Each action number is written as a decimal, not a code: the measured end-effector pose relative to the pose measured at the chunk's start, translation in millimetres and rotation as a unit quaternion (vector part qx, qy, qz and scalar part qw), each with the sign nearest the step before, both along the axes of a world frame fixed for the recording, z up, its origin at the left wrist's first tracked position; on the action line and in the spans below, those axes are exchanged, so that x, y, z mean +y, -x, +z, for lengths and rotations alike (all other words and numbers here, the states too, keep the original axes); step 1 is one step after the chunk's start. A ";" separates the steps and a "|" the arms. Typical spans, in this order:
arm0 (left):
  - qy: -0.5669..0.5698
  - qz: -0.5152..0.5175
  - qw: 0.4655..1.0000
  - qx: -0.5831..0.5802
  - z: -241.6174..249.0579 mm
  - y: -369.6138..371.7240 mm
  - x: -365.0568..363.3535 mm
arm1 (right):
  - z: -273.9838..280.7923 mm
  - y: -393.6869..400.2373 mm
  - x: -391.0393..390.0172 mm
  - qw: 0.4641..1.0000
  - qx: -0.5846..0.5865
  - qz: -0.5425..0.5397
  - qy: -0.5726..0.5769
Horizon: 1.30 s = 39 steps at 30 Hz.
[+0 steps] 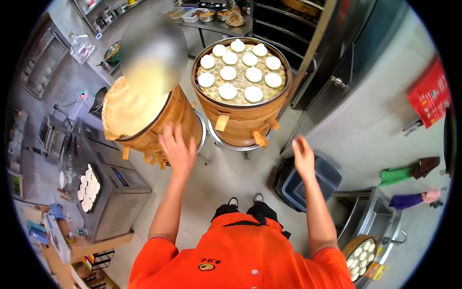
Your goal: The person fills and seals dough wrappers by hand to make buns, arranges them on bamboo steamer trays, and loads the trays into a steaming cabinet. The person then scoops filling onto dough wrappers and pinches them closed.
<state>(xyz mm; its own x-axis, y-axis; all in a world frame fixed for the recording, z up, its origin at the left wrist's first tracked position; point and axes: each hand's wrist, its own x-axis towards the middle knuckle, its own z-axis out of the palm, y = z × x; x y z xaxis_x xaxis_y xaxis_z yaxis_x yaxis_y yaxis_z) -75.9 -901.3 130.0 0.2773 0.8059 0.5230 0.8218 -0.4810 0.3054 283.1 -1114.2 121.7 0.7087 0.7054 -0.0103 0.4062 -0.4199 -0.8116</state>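
Observation:
My left hand point(177, 148) has its fingers spread beside a stack of bamboo steamers point(185, 115), overlapping its lower wall in this view. A pale cloth point(126, 111) covers the top of that stack. To its right stands a second bamboo steamer stack point(240, 120). Its top tier carries several white pleated buns point(254, 74) on a woven base, and wooden handles point(260, 139) jut from its side. My right hand point(303, 153) holds nothing, its fingers stretched out in the air to the right of this second stack.
A dark lidded bin point(308, 185) stands below my right hand. Dough rounds point(88, 189) lie on the steel counter point(120, 212) at left. Another steamer tray point(347, 248) of buns sits by the sink point(373, 221). Behind is a metal rack point(284, 29). A blurred patch hides the upper left.

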 end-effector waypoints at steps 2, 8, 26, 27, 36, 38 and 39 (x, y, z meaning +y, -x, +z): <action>-0.007 0.099 0.987 0.123 9.9 15.2 58.5 | 6.8 -10.5 83.4 0.999 0.020 -0.034 -0.015; 0.030 0.113 0.975 0.187 -25.4 68.4 136.5 | -10.7 -4.8 207.6 0.987 0.060 -0.082 -0.126; 0.034 -0.041 0.999 -0.006 -38.9 47.1 161.7 | -35.9 -8.1 251.3 0.961 0.110 -0.192 -0.167; 0.156 -0.055 0.981 -0.101 -35.7 17.0 144.4 | -46.0 -13.0 252.1 0.963 0.096 -0.186 -0.169; 0.495 0.011 0.748 -0.441 -100.4 -164.2 136.9 | -112.7 -115.4 255.5 0.977 0.133 -0.129 -0.103; 0.498 0.031 0.758 -0.419 -108.7 -173.5 141.1 | -111.5 -147.6 262.7 0.991 0.075 -0.079 -0.081; 0.502 0.013 0.751 -0.429 -119.8 -168.8 148.3 | -108.2 -162.6 271.8 0.990 0.044 -0.100 -0.093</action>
<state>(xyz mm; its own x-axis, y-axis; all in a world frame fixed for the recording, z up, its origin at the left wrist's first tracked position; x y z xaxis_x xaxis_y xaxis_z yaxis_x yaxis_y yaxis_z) 92.9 -753.0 10.2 0.1633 0.9131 -0.3736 0.1205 0.3574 0.9261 445.7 -842.5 13.5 0.8361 0.5473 0.0384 0.2540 -0.3242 -0.9113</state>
